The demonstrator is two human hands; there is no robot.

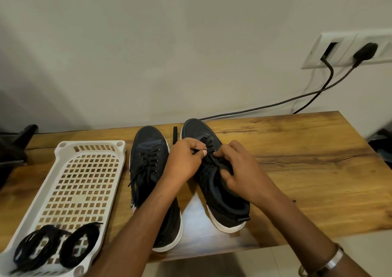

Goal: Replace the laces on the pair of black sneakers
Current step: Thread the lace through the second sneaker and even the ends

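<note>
On wood-grain table point(297, 149), fingers point(204, 152) pinch flat lace point(210, 147)

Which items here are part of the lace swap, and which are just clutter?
Job: right sneaker under both hands, left and right; left sneaker; coiled laces in the white tray.
Lying about: wall socket, plugged cables.

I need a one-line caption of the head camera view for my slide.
Both hands, left hand and right hand, work the lace of the right sneaker; coiled laces wait in the white tray.
</note>
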